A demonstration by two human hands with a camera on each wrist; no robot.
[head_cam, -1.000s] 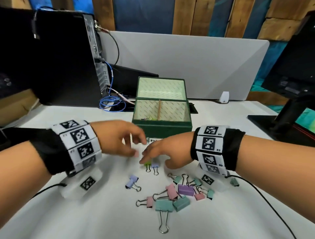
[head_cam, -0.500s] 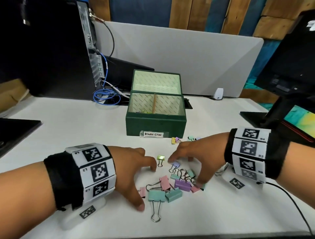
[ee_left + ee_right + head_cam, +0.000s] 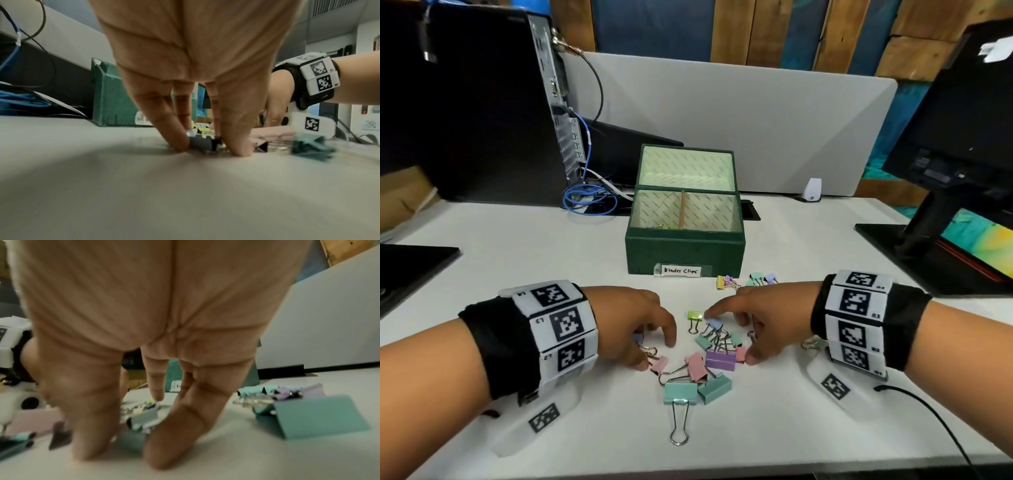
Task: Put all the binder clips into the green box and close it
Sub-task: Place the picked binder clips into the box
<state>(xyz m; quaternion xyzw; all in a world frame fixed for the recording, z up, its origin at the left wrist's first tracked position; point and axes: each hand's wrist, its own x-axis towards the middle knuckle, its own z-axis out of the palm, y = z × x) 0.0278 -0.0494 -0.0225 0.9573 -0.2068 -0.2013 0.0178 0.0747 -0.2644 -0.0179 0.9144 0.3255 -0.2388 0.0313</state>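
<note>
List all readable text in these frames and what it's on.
"Binder Clips": handwritten white label on the front of the green box.
"L3": left wristband tag.
"R3": right wristband tag.
Other wristband codes and the print on the box lining are too small to read.

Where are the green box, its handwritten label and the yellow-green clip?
green box (image 3: 685,251), head view, front wall.
label (image 3: 681,270), head view, middle of the writing.
yellow-green clip (image 3: 695,315), head view, coloured body.

On the white worktop (image 3: 510,240) we see a black computer tower (image 3: 472,102) with a coiled blue cable (image 3: 585,200) at far left, a grey divider panel (image 3: 722,120) behind, and a black monitor (image 3: 955,130) at right.
</note>
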